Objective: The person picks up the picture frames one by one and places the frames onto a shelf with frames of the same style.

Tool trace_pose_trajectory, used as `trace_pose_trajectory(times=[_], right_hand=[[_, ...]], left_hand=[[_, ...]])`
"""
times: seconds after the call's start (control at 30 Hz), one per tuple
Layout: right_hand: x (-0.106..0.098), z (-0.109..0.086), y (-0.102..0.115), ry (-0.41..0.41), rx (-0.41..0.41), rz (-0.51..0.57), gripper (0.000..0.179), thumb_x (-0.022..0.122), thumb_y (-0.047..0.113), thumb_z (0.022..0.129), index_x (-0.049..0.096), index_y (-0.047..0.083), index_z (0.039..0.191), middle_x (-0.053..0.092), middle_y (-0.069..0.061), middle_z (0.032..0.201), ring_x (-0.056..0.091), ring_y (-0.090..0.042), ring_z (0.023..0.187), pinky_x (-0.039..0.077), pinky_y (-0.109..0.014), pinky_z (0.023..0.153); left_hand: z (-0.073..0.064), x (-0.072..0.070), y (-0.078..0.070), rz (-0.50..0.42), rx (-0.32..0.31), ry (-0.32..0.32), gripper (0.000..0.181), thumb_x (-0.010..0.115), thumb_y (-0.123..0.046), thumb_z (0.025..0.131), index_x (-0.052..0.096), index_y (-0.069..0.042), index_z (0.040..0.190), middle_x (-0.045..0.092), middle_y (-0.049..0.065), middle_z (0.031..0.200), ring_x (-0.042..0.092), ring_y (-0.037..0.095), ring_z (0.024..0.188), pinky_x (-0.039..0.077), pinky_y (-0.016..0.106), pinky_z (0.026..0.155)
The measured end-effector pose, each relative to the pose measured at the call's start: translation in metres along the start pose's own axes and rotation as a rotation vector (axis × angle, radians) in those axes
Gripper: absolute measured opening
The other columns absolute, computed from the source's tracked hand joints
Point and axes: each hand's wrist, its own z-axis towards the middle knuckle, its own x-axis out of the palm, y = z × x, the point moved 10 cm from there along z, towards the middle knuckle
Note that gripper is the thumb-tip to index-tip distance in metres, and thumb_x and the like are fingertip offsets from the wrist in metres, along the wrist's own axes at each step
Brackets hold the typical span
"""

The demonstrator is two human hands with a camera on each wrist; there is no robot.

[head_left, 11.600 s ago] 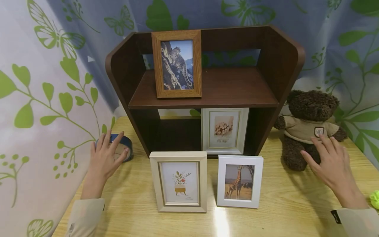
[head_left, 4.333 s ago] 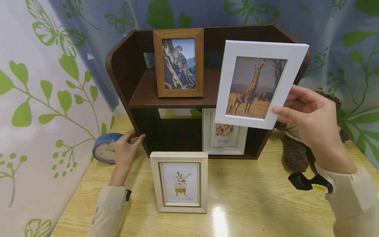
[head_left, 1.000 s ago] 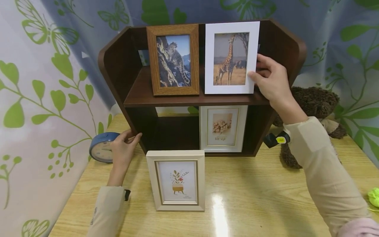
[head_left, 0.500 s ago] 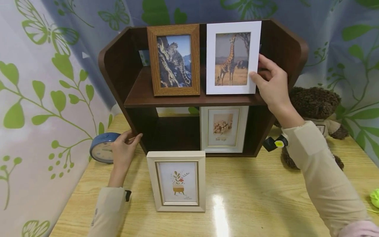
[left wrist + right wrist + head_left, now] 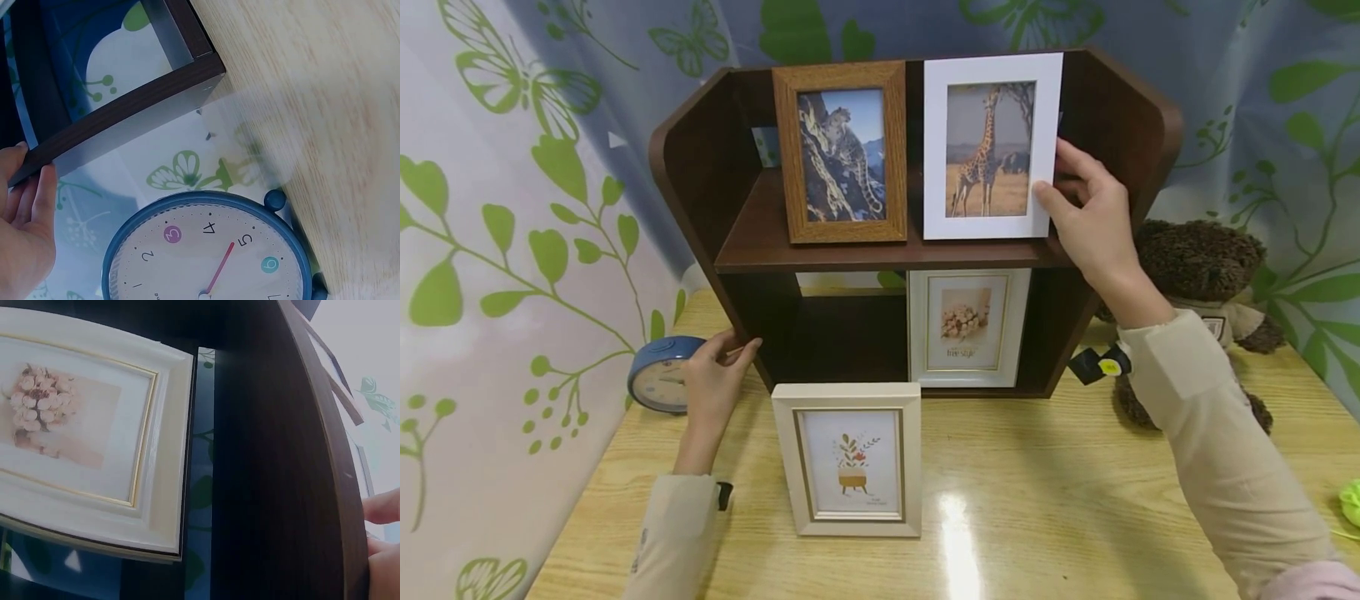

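Observation:
My right hand (image 5: 1093, 217) pinches the right edge of a white picture frame (image 5: 990, 150) with a giraffe photo. It stands upright on the upper board of a dark brown shelf (image 5: 835, 257), right of a wooden frame (image 5: 842, 154) showing a spotted cat. My left hand (image 5: 711, 379) grips the front edge of the shelf's left side panel; the left wrist view has thumb and fingers on either side of that panel (image 5: 125, 109). In the right wrist view, only fingers (image 5: 384, 509) of my right hand show beyond the shelf's side.
A cream frame (image 5: 781, 458) with a plant print stands on the table before the shelf. A floral frame (image 5: 967, 329) is on the lower board, right side. A blue clock (image 5: 658, 379) sits left, a brown teddy bear (image 5: 1198, 258) right, green yarn (image 5: 1351, 502) at the far right.
The giraffe frame has gone from the table up to the upper board in my right hand. My left hand has moved from the clock to the shelf's side. Over the last second both hands stay nearly still.

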Motion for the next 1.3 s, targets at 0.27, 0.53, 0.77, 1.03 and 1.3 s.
trace_pose_trajectory(times=[0.27, 0.53, 0.77, 1.03, 1.3], right_hand=[[-0.005, -0.013, 0.006, -0.044, -0.058, -0.127, 0.047, 0.057, 0.024, 0.096, 0.047, 0.015, 0.141, 0.048, -0.008, 0.129, 0.052, -0.015, 0.11, 0.047, -0.021, 0.087], [-0.01, -0.026, 0.011, -0.077, -0.102, -0.098, 0.041, 0.059, 0.018, 0.094, 0.054, 0.011, 0.134, 0.051, -0.007, 0.127, 0.053, -0.01, 0.107, 0.048, -0.015, 0.086], [-0.016, -0.036, 0.013, -0.097, -0.137, -0.007, 0.036, 0.06, 0.013, 0.094, 0.058, 0.005, 0.128, 0.054, -0.002, 0.12, 0.056, -0.005, 0.101, 0.049, -0.011, 0.08], [-0.023, -0.054, 0.017, -0.113, -0.181, 0.088, 0.027, 0.06, 0.004, 0.092, 0.063, 0.001, 0.118, 0.06, 0.007, 0.106, 0.059, -0.004, 0.091, 0.05, -0.011, 0.075], [-0.032, -0.074, 0.007, -0.112, -0.174, 0.149, 0.02, 0.06, 0.002, 0.092, 0.067, 0.004, 0.111, 0.064, 0.004, 0.099, 0.06, -0.007, 0.082, 0.051, -0.014, 0.071]], left_hand=[[0.0, 0.001, 0.0, -0.003, -0.003, 0.008, 0.02, 0.073, -0.002, 0.082, 0.068, 0.011, 0.097, 0.068, 0.027, 0.091, 0.068, 0.039, 0.084, 0.051, 0.006, 0.07], [0.0, 0.0, 0.0, -0.003, -0.013, 0.007, 0.021, 0.073, -0.003, 0.082, 0.068, 0.011, 0.097, 0.068, 0.026, 0.092, 0.068, 0.038, 0.085, 0.053, 0.011, 0.071], [0.0, 0.001, 0.0, -0.012, -0.021, 0.014, 0.022, 0.074, -0.001, 0.081, 0.067, 0.013, 0.098, 0.068, 0.027, 0.092, 0.068, 0.039, 0.085, 0.047, 0.0, 0.069], [0.001, 0.0, 0.0, 0.007, -0.019, 0.015, 0.022, 0.074, -0.003, 0.082, 0.068, 0.011, 0.098, 0.068, 0.026, 0.091, 0.068, 0.038, 0.083, 0.048, 0.002, 0.069], [0.001, 0.0, -0.002, 0.006, -0.005, 0.015, 0.021, 0.074, -0.002, 0.081, 0.069, 0.01, 0.097, 0.069, 0.025, 0.09, 0.069, 0.037, 0.081, 0.05, 0.003, 0.068]])
